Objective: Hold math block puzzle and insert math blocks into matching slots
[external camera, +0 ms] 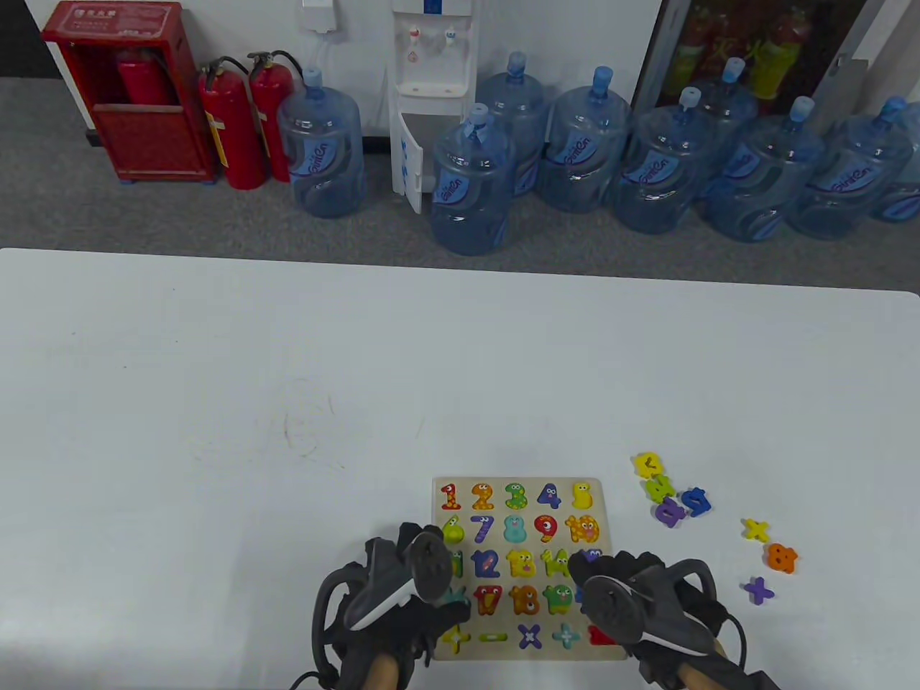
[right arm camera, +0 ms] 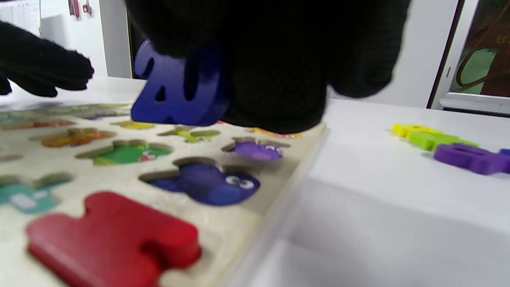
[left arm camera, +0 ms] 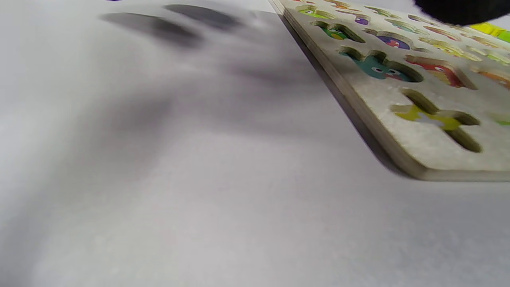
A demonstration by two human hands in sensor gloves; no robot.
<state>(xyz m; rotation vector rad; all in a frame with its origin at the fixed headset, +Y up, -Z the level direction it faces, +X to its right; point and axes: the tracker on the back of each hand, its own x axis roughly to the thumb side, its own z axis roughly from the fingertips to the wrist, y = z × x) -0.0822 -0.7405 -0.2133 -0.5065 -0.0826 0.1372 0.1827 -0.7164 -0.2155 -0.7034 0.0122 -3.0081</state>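
- Up close, the right hand [right arm camera: 275, 67] holds a blue block [right arm camera: 179, 85] above the puzzle board [right arm camera: 255, 209], near its right edge.
- Left hand [external camera: 399, 593] rests at the board's left edge; grip unclear.

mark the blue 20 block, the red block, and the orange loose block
blue 20 block [right arm camera: 175, 89], right wrist view, on its front face under the right hand's fingers.
red block [right arm camera: 111, 235], right wrist view, on its top face.
orange block [external camera: 781, 558], table view, on its middle.

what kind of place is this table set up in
Probably an office utility corner or storeroom, not a home. Behind the white table stand many blue water jugs around a water dispenser, with red fire extinguishers and a fire equipment cabinet on grey carpet.
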